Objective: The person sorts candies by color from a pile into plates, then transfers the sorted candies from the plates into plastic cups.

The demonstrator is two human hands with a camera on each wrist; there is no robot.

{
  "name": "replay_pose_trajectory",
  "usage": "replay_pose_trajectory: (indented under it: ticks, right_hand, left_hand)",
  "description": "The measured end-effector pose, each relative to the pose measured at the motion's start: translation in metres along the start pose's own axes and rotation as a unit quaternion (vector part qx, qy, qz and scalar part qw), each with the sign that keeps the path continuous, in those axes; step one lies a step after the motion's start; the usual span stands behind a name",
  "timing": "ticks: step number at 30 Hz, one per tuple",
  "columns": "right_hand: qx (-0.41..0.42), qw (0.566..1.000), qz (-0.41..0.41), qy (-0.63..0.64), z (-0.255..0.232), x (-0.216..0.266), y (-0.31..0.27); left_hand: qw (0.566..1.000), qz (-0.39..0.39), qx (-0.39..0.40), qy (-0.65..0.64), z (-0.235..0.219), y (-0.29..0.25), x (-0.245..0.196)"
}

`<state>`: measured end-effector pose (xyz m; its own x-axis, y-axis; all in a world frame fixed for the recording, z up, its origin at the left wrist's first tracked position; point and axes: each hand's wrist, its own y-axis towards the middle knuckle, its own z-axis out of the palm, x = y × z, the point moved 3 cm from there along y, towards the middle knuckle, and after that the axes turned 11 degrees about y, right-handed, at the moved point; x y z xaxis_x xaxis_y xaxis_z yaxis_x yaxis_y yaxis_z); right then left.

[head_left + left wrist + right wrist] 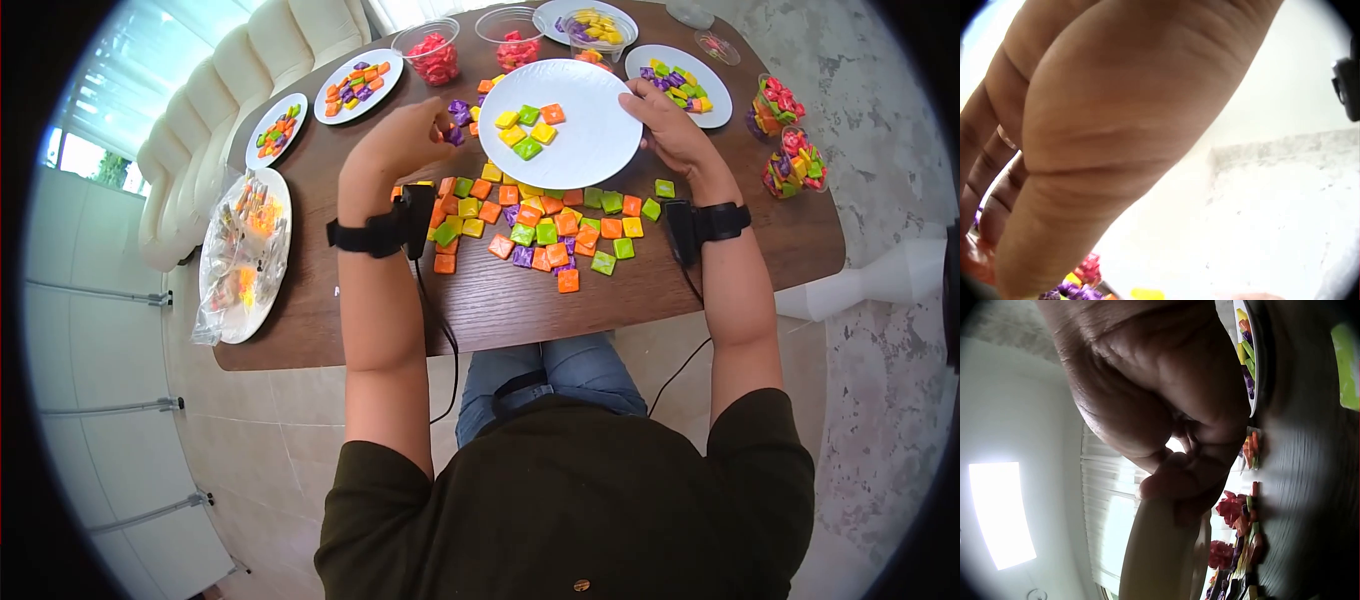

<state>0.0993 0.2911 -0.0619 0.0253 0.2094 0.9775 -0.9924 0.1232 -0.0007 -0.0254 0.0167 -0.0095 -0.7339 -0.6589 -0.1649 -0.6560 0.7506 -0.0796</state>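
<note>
The right hand [675, 130] grips the right rim of a white plate [590, 150], thumb on top; the right wrist view shows its fingers pinching the plate's edge [1160, 550]. On the raised plate lie several yellow, green and orange wrapped squares [527, 148]. Just left of the plate is the left hand [395, 150], its fingers curled beside purple pieces [459, 110]. Between its thumb and fingers, the left wrist view shows a glossy orange piece [980, 259], partly hidden. Loose wrapped squares [546, 233] spread over the table below the plate.
Plates of wrapped pieces stand at left [267, 148], back left [330, 106] and back right [722, 105]. Clear bowls [436, 62] hold red pieces at the back. Filled cups [790, 170] stand at right. A plastic-covered oval plate [272, 290] lies at the left edge.
</note>
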Motion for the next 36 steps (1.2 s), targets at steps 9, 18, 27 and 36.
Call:
replay_pose_trajectory:
  ticks: [9,18,27,36]
  right_hand:
    - [0.056,0.998,0.020,-0.002,0.011,-0.006,0.000]
    - [0.037,0.998,-0.026,0.034,0.002,-0.001,0.001]
    - [0.053,0.993,-0.033,0.100,0.009,0.004,-0.002]
    - [0.090,0.993,0.021,-0.069,0.024,0.022,-0.016]
  left_hand:
    - [0.973,0.183,-0.143,0.008,0.002,-0.009,-0.100]
    - [0.929,0.096,-0.358,0.012,-0.021,-0.003,-0.069]
    - [0.783,-0.065,-0.020,-0.619,0.030,0.003,-0.031]
    - [0.707,-0.110,-0.126,-0.687,0.036,-0.024,0.018]
